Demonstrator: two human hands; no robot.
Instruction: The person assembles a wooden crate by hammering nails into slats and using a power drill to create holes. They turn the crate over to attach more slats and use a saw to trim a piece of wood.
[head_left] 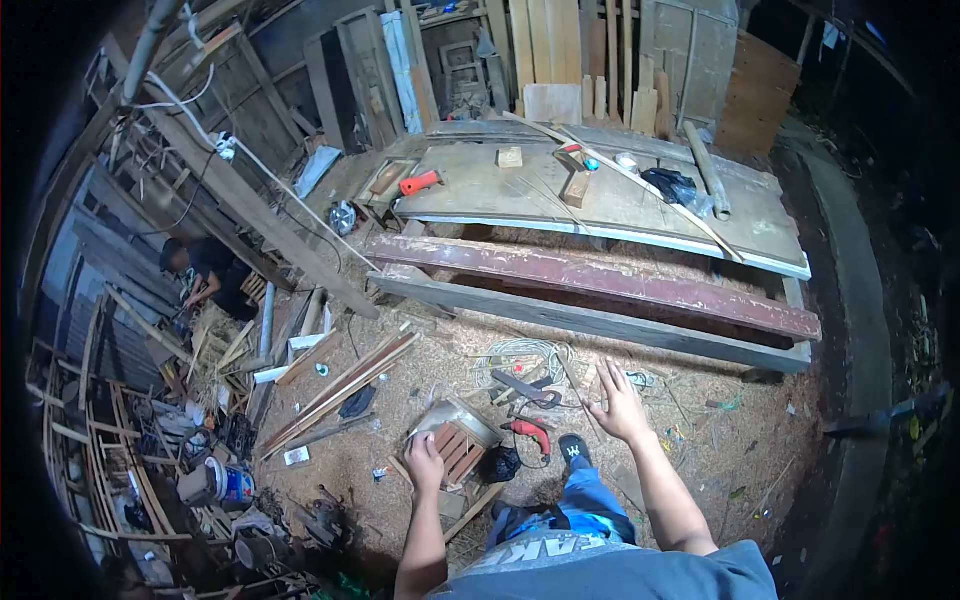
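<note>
My left hand [424, 462] is closed, fingers curled, over the left edge of a small slatted wooden piece [463, 452] low in front of me; what it grips, if anything, is too small to make out. My right hand [620, 405] has its fingers spread and holds nothing, above the sawdust-covered ground. Between the hands lie a red power drill [530, 434], a handsaw [524, 388] and a black plastic bag [499, 463]. Beyond them is a loose coil of pale cord [515, 357].
A long bench with a reddish plank [590, 284] and a grey board [590, 322] spans the front. Its wide panel [470, 190] bears a red tool [421, 183] and wood pieces. Long strips [345, 388] lie left. A person [212, 277] crouches at the far left.
</note>
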